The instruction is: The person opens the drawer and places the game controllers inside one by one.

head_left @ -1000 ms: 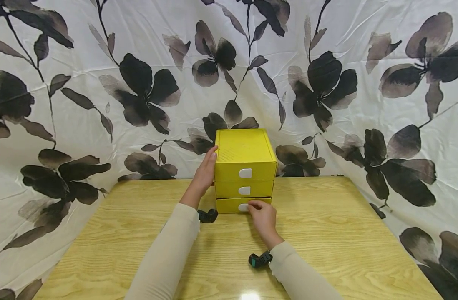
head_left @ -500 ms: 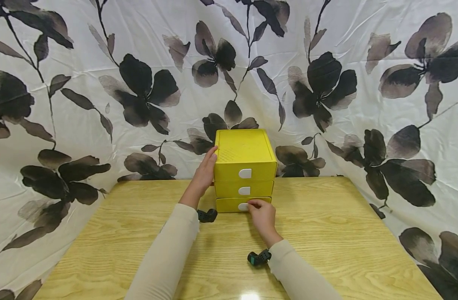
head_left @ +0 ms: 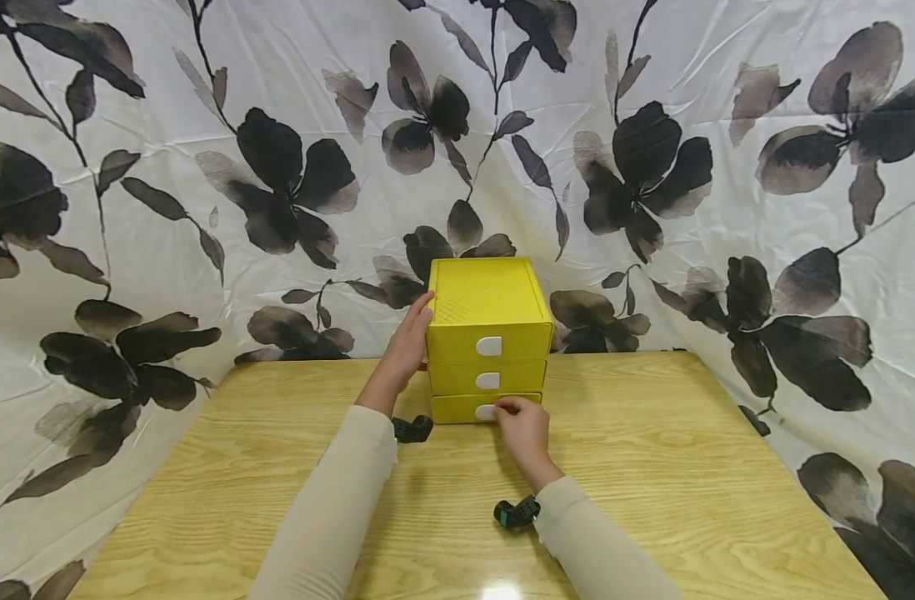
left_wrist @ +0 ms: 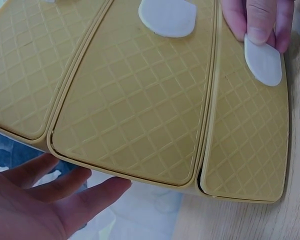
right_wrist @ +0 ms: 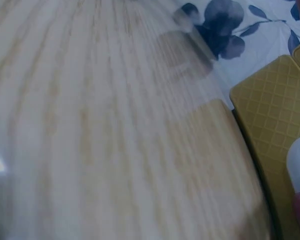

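A yellow drawer box (head_left: 491,287) with three stacked drawers stands on the wooden table. Each drawer front has a white pull tab. My left hand (head_left: 407,346) rests on the box's left side; in the left wrist view its fingers (left_wrist: 97,197) are extended along the edge. At the bottom drawer (head_left: 453,409), my right hand (head_left: 527,433) pinches the white tab (left_wrist: 264,62) between thumb and fingers. This drawer sits slightly forward of the others, with a thin dark gap at its edge. Only a sliver of the right hand shows in the right wrist view.
The wooden table (head_left: 652,467) extends around the box on both sides and in front. Floral cloth (head_left: 457,125) hangs behind the table and at its sides, close behind the box. Black bands (head_left: 516,512) are on both wrists.
My right hand has moved very slightly forward, and the bottom drawer has slid in a touch with it. The left hand stays against the box's side.
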{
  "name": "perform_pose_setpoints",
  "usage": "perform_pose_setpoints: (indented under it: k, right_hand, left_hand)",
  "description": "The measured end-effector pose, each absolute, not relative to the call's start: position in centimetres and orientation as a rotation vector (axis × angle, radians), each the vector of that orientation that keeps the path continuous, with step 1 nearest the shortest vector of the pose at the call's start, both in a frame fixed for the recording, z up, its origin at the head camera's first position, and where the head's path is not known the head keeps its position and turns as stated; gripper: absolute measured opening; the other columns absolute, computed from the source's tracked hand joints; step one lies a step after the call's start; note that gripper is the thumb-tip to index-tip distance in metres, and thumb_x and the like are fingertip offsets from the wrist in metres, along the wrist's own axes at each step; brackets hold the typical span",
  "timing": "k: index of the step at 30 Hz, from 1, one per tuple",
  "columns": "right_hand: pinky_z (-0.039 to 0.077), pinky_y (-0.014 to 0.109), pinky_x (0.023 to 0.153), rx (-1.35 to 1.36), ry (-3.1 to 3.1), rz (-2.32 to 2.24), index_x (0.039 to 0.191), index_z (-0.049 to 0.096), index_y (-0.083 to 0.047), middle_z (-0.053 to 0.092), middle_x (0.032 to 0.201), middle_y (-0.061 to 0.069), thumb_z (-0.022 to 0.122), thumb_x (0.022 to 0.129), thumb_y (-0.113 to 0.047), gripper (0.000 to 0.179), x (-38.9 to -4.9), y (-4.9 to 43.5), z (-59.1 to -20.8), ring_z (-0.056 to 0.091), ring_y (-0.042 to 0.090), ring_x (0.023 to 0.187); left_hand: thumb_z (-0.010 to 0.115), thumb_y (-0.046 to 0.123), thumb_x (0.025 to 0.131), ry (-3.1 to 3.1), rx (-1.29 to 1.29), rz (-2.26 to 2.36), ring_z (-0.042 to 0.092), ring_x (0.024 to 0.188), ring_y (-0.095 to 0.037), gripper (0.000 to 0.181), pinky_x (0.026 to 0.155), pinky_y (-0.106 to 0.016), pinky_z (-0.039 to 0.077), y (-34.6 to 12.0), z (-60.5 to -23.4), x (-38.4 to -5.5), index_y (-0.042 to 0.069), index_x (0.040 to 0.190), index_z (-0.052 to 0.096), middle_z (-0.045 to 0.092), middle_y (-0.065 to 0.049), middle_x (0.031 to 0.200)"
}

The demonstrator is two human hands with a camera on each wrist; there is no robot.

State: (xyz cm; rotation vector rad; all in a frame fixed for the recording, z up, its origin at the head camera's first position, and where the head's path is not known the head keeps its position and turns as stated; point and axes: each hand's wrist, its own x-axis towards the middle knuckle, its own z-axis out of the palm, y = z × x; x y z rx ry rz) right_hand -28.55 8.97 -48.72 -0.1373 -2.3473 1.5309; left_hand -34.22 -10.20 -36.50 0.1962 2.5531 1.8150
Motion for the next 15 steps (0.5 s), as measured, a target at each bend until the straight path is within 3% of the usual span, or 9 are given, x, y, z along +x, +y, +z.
perform_pose_setpoints:
  k: [15]
  right_hand:
    - [0.046,0.026,0.06,-0.016,-2.402,1.442,0.082,0.071,-0.013,0.068,0.077,0.001,0.067,0.08,-0.013,0.004,-28.58,9.31,-48.69,0.058,0.013,0.069]
  left_hand:
    - [0.024,0.061,0.091,2.559,0.164,1.807,0.041,0.124,-0.034,0.039,0.078,-0.056,0.047,-9.96,-36.54,-34.35,0.06,0.13,0.022,0.023,0.006,0.149]
